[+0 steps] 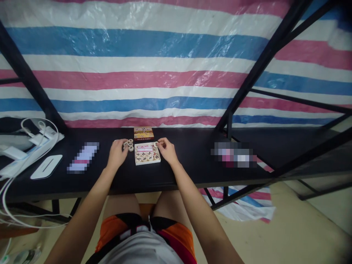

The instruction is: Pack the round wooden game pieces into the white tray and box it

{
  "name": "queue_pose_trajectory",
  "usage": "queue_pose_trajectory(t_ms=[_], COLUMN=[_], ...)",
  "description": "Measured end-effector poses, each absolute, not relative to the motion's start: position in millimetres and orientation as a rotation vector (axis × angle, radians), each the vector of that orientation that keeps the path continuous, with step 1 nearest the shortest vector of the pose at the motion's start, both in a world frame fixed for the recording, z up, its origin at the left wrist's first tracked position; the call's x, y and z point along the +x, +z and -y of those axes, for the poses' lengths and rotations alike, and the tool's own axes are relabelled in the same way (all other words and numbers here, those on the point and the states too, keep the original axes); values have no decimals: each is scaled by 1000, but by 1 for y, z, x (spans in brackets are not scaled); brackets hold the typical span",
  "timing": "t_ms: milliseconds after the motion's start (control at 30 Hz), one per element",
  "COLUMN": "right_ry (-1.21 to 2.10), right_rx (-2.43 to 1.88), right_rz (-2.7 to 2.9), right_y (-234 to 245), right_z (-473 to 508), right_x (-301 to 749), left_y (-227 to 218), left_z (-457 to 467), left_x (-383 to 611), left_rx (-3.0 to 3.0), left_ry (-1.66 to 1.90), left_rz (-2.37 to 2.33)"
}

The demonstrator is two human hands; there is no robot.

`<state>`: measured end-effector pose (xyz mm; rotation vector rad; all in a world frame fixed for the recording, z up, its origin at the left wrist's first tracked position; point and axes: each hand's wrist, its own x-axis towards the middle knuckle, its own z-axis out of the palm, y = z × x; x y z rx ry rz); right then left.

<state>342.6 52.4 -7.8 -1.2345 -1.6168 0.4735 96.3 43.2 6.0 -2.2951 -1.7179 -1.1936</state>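
Note:
A white open box [147,162] of round Chinese chess pieces lies on the black desk between my hands. Its pieces sit in rows, with a white and pink strip [145,149] across part of them. At the box's far right corner my right hand [168,151] pinches a single chess piece [156,144]. My left hand [118,153] is left of the box, fingers curled against a small group of loose chess pieces [130,145]. Behind the box stands its printed lid [143,133], brown and yellow.
A blurred phone-like object [84,157] and a white flat device [47,167] lie to the left, near white cables and a power strip [30,150]. Another blurred item [233,154] is on the right. Black metal posts [255,69] and a striped plastic sheet [143,79] stand behind the desk.

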Motion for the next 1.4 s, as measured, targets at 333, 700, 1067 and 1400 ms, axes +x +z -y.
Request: queue_pose_trajectory(t_ms=[333,700,1067,1400], right_ry=[492,528,574,564], right_rx=[-1268,-1227,-1212,-1255], right_rz=[1774,1833,1833,1797], right_y=[-15,-18,-21,-22], right_z=[-57,-58,-60,-62], right_x=[346,346,348,348], left_y=[-7,-3,-1,3], left_z=[-50,-47,-47,-45], left_x=[85,86,87,99], left_rx=[-2293,-2329,-2273,-2493], left_ry=[-738,-586,-523,-1051], left_rz=[1988,1983,2014,1720])
